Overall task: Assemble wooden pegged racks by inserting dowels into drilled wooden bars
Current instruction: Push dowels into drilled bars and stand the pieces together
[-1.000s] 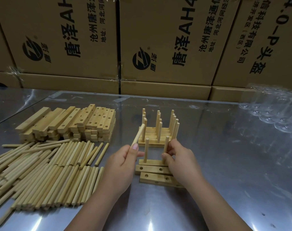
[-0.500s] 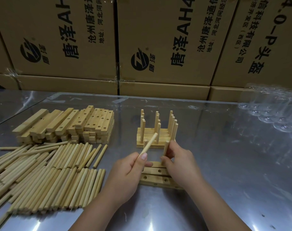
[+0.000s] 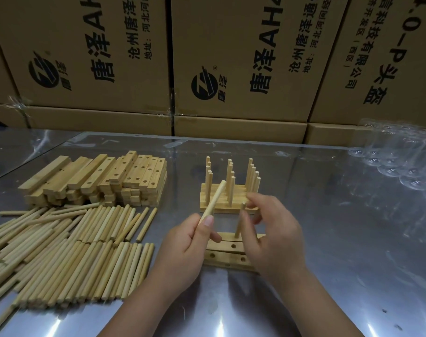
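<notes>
Left hand (image 3: 190, 249) pinches a pale round wooden dowel (image 3: 213, 203), tilted up over three flat drilled wooden bars (image 3: 227, 254) on the shiny steel table (image 3: 353, 239); right hand (image 3: 272, 234), fingers loose and holding nothing, hovers just beside an upright dowel (image 3: 239, 220) standing in the farthest bar

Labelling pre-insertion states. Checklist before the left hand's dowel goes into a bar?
1. Grip: left hand holds the dowel: ok.
2. Free hole: empty hole in the bars in front: ok.
3. Alignment: held dowel over a hole: not ok, it is tilted, tip toward the finished racks.
4. Neighbour: standing dowel upright in the far bar: ok.
5. Support: right hand steadying the bars: cannot tell, it hides their right ends.
</notes>
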